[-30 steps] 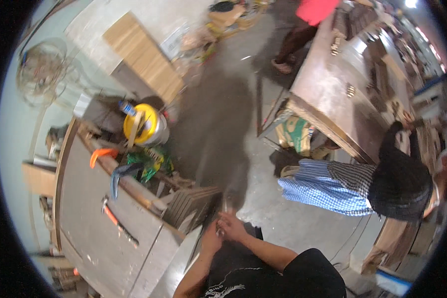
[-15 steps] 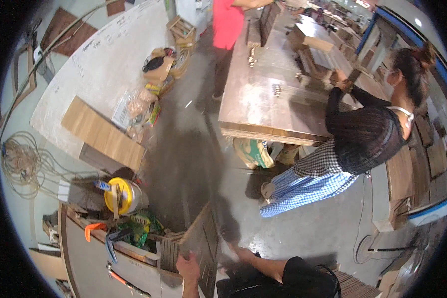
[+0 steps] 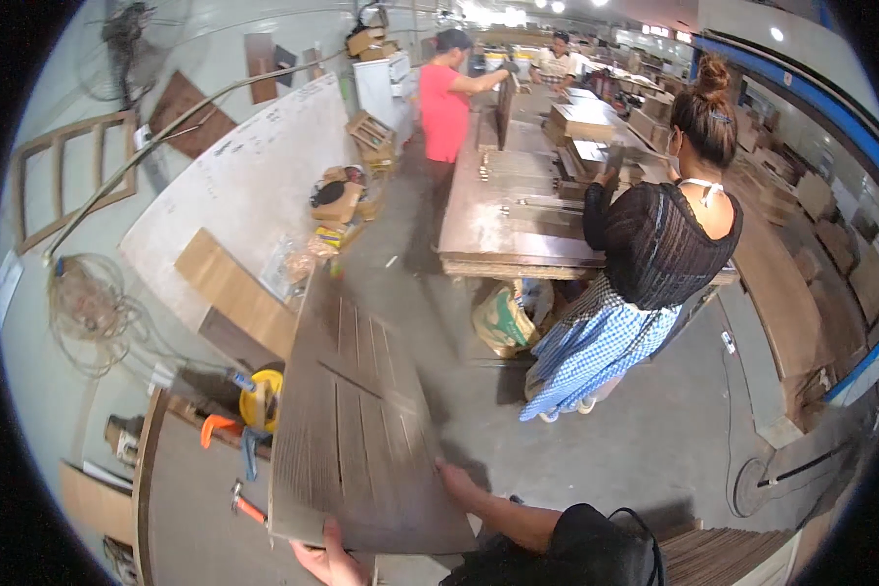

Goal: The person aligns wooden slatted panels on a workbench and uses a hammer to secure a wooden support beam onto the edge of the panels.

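From ctr: hammer (image 3: 245,504) w/ orange grip approx 7:30; yellow-topped bucket (image 3: 252,405) 8 o'clock; wd plank (image 3: 234,291) & coiled cable (image 3: 88,308) 9; white board (image 3: 225,186) 10; red-shirted person (image 3: 442,107) 12; blk-topped co-worker (image 3: 659,244) 2:30.

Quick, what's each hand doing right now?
Left hand: closed on the near edge of a brown slatted panel, thumb on top.
Right hand: holding that panel's right edge, fingers partly hidden.

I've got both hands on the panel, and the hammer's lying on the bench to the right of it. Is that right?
Not quite: in the head view, the hammer lies on the bench to the left of the panel. Your left hand and right hand are indeed on the panel.
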### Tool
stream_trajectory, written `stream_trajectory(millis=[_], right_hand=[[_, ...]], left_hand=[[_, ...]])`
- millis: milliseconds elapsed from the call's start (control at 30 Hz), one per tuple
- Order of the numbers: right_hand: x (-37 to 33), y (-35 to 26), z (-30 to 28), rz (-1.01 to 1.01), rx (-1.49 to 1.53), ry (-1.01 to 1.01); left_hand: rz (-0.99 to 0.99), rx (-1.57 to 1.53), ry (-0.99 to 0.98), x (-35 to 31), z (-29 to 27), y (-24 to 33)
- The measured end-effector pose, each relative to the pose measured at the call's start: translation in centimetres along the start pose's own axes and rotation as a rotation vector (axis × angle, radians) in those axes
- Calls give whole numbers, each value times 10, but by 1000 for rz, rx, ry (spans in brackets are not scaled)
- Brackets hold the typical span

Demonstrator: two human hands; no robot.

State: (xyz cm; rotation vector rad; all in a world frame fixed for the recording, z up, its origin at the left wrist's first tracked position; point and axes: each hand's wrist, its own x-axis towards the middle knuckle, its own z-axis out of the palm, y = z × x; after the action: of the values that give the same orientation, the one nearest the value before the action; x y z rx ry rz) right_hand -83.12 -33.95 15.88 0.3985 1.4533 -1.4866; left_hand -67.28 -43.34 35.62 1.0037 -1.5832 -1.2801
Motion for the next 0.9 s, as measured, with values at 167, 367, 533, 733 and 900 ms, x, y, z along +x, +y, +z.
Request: stream_trajectory(millis=[167, 367, 533, 733, 900], right_hand=[[92, 113, -12, -704, -381, -32], [-52, 46, 16, -1045, -541, -87], [-110, 65, 120, -953, -667, -389], [-127, 142, 217, -657, -996, -526], [-49, 218, 255, -680, -903, -844]], left_hand=[[-356, -305, 149, -110, -170, -9], [-345, -435, 8, -192, -326, -89], [-408, -425, 310, -214, -360, -124], [-469, -463, 724, -249, -413, -168], [-722, -371, 803, -265, -457, -207]])
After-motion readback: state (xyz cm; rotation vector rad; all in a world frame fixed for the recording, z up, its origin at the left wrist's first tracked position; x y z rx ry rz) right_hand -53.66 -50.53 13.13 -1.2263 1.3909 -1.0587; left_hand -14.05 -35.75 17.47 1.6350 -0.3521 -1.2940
